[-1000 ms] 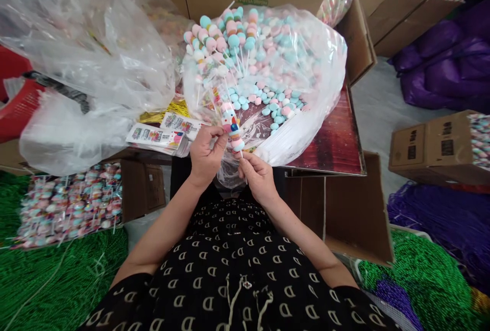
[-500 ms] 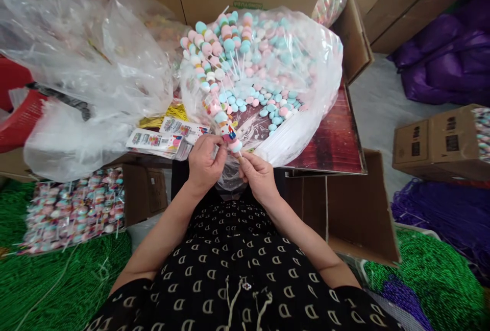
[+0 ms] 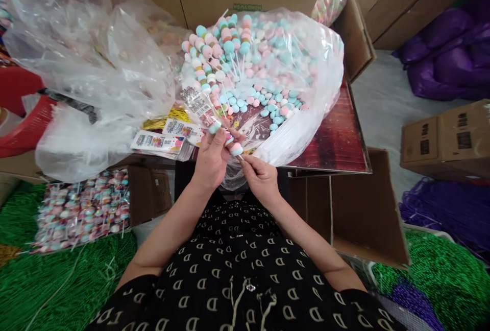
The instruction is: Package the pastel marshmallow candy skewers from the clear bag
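Note:
A marshmallow skewer (image 3: 236,149) with pink, white and pale-blue pieces lies across the space between my hands. My left hand (image 3: 211,163) is closed around its upper part, thumb on top. A clear printed wrapper (image 3: 202,108) sticks up beyond those fingers, its barcode side showing. At the lower end, my right hand (image 3: 262,178) pinches the white stick between thumb and fingers. Beside my left hand lies a stack of printed cards or wrappers (image 3: 158,143). Just beyond, several marshmallow skewers (image 3: 228,46) rest on loose marshmallows (image 3: 272,111).
A large clear bag (image 3: 317,86) holds the loose pieces on the dark red table (image 3: 325,142). Yellow ties (image 3: 173,115) lie at left near a red basket (image 3: 26,121). An open carton (image 3: 363,203) stands below right; a box of packed skewers (image 3: 86,208) sits below left.
My left hand has shifted its grip and now wraps around the skewer's upper part. The wrapper's printed end has come up into view. My right hand still holds the stick.

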Demonstrator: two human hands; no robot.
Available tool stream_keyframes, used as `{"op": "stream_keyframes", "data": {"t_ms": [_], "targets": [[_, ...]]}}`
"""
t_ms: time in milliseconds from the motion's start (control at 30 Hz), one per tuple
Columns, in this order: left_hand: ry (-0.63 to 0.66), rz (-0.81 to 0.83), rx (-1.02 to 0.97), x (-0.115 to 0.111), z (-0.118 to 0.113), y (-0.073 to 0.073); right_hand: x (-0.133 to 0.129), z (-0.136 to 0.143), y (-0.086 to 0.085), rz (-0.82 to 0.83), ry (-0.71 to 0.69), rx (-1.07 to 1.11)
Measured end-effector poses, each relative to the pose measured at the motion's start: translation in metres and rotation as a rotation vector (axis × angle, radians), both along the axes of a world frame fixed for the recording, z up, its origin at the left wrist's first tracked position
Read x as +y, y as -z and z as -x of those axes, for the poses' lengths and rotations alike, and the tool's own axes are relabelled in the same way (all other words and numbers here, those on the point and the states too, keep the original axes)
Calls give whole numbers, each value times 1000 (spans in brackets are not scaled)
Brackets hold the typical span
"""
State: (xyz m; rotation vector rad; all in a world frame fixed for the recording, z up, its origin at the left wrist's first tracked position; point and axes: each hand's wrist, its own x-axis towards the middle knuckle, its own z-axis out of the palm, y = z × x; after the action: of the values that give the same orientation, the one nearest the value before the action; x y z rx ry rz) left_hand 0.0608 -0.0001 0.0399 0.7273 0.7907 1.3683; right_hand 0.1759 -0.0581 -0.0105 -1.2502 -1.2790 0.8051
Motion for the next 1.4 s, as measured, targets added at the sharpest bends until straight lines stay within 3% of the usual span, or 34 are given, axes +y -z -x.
{"op": "stream_keyframes", "data": {"t_ms": [133, 400, 533, 667, 767, 1000, 1400], "targets": [[59, 35, 24, -7, 0, 9, 1, -1, 1, 18, -26, 16], [107, 46, 73, -3, 8, 2, 1, 1, 0, -8, -98, -40], [79, 80, 58, -4, 6, 2, 4, -6, -13, -124, -150, -219], [109, 117, 48, -4, 9, 0, 22, -22, -32, -285, -4, -323], [152, 178, 14, -7, 7, 1, 39, -25, -39, -334, 7, -398], [160, 213, -15, -10, 2, 3, 50, -19, -33, -371, -4, -596], [207, 218, 93, -11, 2, 8, 56, -18, -23, -260, -37, -609]]}}
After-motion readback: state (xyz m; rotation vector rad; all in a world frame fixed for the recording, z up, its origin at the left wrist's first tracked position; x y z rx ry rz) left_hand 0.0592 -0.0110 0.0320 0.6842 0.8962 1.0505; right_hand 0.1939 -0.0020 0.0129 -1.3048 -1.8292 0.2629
